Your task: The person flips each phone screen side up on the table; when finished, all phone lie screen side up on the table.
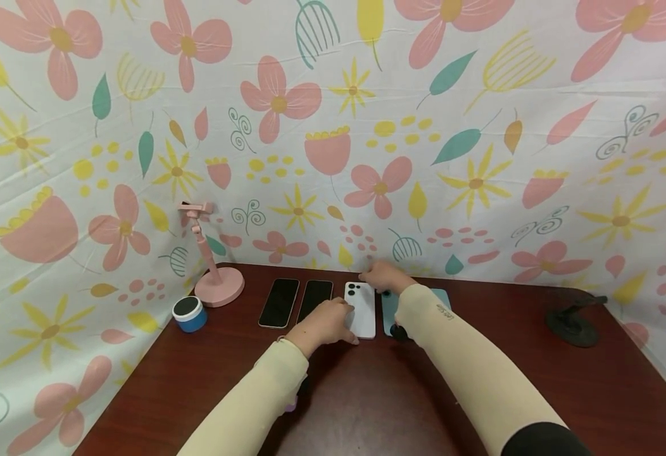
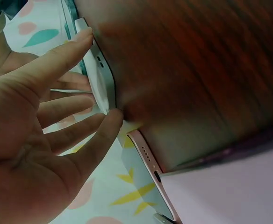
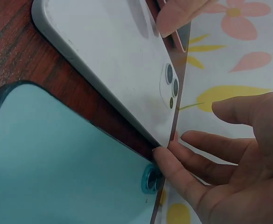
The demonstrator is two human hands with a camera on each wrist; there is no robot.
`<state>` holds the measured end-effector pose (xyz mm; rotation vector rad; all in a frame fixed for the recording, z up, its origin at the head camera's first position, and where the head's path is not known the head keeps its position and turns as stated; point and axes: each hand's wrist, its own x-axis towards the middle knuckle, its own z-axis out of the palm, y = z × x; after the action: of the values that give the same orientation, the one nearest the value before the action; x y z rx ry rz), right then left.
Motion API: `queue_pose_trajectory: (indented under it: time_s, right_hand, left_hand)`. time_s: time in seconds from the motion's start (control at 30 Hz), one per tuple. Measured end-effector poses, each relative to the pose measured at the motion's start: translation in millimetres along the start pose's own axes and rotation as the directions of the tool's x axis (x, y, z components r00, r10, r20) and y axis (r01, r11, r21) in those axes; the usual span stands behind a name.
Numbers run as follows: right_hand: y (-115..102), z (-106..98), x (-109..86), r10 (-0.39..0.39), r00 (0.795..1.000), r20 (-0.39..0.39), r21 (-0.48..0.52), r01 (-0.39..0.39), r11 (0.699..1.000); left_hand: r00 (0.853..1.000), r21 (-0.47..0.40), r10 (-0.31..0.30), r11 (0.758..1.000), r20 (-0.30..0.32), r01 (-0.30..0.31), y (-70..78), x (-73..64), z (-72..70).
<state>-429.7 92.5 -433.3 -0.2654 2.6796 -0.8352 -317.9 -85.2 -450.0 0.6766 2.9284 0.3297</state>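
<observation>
A white phone (image 1: 360, 316) lies back up on the table, its camera lenses at the far end. My left hand (image 1: 326, 322) is at its left side and near end, with fingertips at the edges and fingers mostly straight in the left wrist view. At the far right corner of the white phone is my right hand (image 1: 389, 277), its fingers extended and one fingertip right at the corner in the right wrist view. A light blue phone (image 3: 75, 154) lies just right of the white one, partly behind the right sleeve. More light blue surface shows beyond that sleeve.
Two phones with dark screens, one at the left (image 1: 279, 303) and one beside the left hand (image 1: 314, 297), lie face up. A pink phone stand (image 1: 219, 288) and a blue-and-white jar (image 1: 189, 315) stand at the left. A black stand (image 1: 572, 326) is at the right. Patterned cloth borders the table.
</observation>
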Motion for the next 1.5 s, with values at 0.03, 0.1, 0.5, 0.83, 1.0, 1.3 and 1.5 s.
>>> queue_pose_trajectory:
  time_s: [0.03, 0.1, 0.5, 0.83, 1.0, 1.3, 1.5]
  right_hand:
    - [-0.5, 0.3, 0.9, 0.001, 1.0, -0.002, -0.01, -0.001, 1.0]
    - [-1.5, 1.0, 2.9, 0.004, 1.0, -0.008, -0.021, -0.004, 1.0]
    - [-14.5, 11.6, 3.9, -0.005, 0.998, -0.058, -0.13, -0.003, 0.992]
    - [-12.3, 12.8, 12.7, -0.01, 1.0, -0.012, -0.17, 0.008, 0.985]
    - [-7.9, 14.1, 19.0, 0.001, 1.0, 0.002, -0.177, -0.001, 0.984]
    - [-5.6, 21.9, 20.8, -0.014, 0.999, -0.042, -0.176, 0.007, 0.984]
    - [-9.5, 25.2, 17.8, -0.014, 0.996, -0.091, -0.184, -0.003, 0.983]
  left_hand:
    - [1.0, 0.014, 0.0, 1.0, -0.003, 0.0, 0.0, 0.7, 0.4]
    - [1.0, 0.04, -0.002, 0.999, -0.01, 0.002, 0.1, 2.0, 1.1]
    - [0.998, 0.092, -0.026, 0.995, -0.056, 0.031, 6.4, 4.7, 5.5]
    - [0.999, 0.118, 0.005, 0.993, -0.043, 0.0, 4.0, -2.9, 4.6]
    - [0.999, 0.158, 0.032, 0.987, -0.044, -0.025, 3.1, -4.8, 5.9]
    - [0.998, 0.217, 0.054, 0.975, -0.03, -0.047, 4.6, -5.7, 5.0]
    - [0.999, 0.223, 0.053, 0.974, -0.013, -0.048, 3.2, -5.1, 3.6]
